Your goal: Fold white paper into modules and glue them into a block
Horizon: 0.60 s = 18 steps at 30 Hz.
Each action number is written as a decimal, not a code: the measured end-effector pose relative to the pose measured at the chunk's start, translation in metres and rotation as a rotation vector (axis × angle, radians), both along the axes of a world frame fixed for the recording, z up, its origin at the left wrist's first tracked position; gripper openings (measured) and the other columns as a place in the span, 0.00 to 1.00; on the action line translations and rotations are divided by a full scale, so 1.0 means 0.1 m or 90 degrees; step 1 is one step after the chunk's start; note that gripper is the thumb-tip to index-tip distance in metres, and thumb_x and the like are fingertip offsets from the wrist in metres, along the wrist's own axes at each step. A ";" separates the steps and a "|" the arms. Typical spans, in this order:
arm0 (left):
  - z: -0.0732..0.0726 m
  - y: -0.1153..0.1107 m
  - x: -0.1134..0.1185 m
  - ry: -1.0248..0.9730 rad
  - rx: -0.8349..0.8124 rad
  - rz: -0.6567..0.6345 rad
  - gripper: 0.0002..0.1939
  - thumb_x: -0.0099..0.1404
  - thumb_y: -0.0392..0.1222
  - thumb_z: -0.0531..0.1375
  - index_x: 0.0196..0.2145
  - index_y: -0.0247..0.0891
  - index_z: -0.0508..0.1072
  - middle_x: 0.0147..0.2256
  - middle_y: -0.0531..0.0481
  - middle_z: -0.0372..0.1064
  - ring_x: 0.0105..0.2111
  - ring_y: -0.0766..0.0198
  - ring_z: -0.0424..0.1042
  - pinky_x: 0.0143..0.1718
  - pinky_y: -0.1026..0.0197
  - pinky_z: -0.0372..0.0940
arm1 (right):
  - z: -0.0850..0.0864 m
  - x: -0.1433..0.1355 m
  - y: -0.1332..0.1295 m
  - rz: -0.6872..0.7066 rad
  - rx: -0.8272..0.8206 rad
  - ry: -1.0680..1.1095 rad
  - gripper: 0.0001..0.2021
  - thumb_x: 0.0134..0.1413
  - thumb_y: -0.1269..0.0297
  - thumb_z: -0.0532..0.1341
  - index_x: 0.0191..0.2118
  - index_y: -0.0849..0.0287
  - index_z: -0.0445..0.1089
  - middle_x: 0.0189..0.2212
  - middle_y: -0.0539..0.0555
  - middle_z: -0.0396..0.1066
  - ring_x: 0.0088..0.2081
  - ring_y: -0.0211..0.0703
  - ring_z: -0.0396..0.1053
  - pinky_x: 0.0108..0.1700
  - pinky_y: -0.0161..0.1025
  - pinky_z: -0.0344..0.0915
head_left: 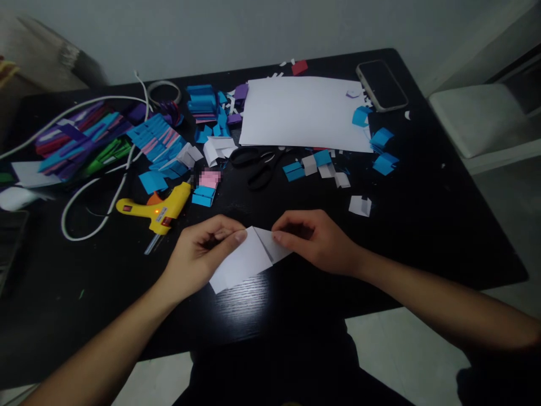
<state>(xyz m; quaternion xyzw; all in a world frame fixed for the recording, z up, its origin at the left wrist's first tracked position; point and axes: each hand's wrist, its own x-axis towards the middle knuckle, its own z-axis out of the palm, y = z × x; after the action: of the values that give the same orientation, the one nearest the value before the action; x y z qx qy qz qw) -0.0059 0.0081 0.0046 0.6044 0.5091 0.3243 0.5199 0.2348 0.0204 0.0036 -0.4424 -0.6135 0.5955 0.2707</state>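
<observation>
A folded piece of white paper (pixel 243 262) is held between both hands just over the near part of the black table. My left hand (pixel 203 251) pinches its upper left edge between thumb and fingers. On the other side, my right hand (pixel 319 239) grips a flap of the same paper, with thumb and forefinger closed on it. A crease or slit runs down between the larger left part and the smaller right flap. Beyond the hands lie black-handled scissors (pixel 260 169), and to the left a yellow glue gun (pixel 158 208) with a lit orange light.
A stack of white sheets (pixel 302 113) lies at the back, with a phone (pixel 382 84) to its right. Folded blue papers (pixel 158 138) and colored strip bundles (pixel 84 135) cover the left. A white cable (pixel 70 203) loops around the glue gun. Paper scraps (pixel 360 205) are scattered about.
</observation>
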 end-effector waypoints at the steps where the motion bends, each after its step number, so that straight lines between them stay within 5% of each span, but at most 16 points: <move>1: -0.01 0.01 0.00 -0.007 -0.004 0.014 0.06 0.68 0.42 0.66 0.37 0.37 0.79 0.23 0.56 0.65 0.21 0.73 0.62 0.20 0.71 0.55 | 0.00 0.00 0.00 -0.002 -0.010 0.016 0.05 0.60 0.64 0.65 0.37 0.59 0.77 0.31 0.50 0.75 0.32 0.38 0.72 0.34 0.35 0.68; 7: -0.04 0.00 0.03 -0.052 -0.011 0.025 0.06 0.67 0.42 0.67 0.39 0.38 0.77 0.24 0.57 0.64 0.23 0.72 0.63 0.22 0.72 0.58 | -0.01 -0.01 -0.04 0.037 -0.032 0.121 0.28 0.53 0.74 0.68 0.60 0.54 0.68 0.50 0.55 0.76 0.46 0.42 0.77 0.46 0.38 0.75; 13: 0.00 -0.01 0.03 -0.006 -0.012 -0.034 0.10 0.71 0.48 0.63 0.41 0.40 0.79 0.26 0.54 0.70 0.23 0.70 0.65 0.22 0.69 0.57 | -0.02 -0.03 -0.03 0.043 0.040 0.090 0.12 0.57 0.68 0.69 0.47 0.56 0.78 0.48 0.55 0.77 0.44 0.43 0.77 0.45 0.40 0.74; 18: 0.00 0.03 -0.10 -0.029 0.007 -0.132 0.26 0.73 0.62 0.55 0.53 0.41 0.78 0.49 0.41 0.78 0.44 0.54 0.76 0.41 0.58 0.69 | -0.02 -0.03 -0.02 -0.011 -0.016 0.059 0.13 0.58 0.60 0.70 0.47 0.57 0.79 0.44 0.55 0.80 0.40 0.42 0.76 0.39 0.37 0.72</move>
<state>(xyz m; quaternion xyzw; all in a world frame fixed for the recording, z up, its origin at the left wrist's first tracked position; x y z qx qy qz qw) -0.0161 0.0110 0.0049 0.6492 0.4303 0.2851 0.5586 0.2318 0.0184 0.0020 -0.4231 -0.5890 0.6208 0.2978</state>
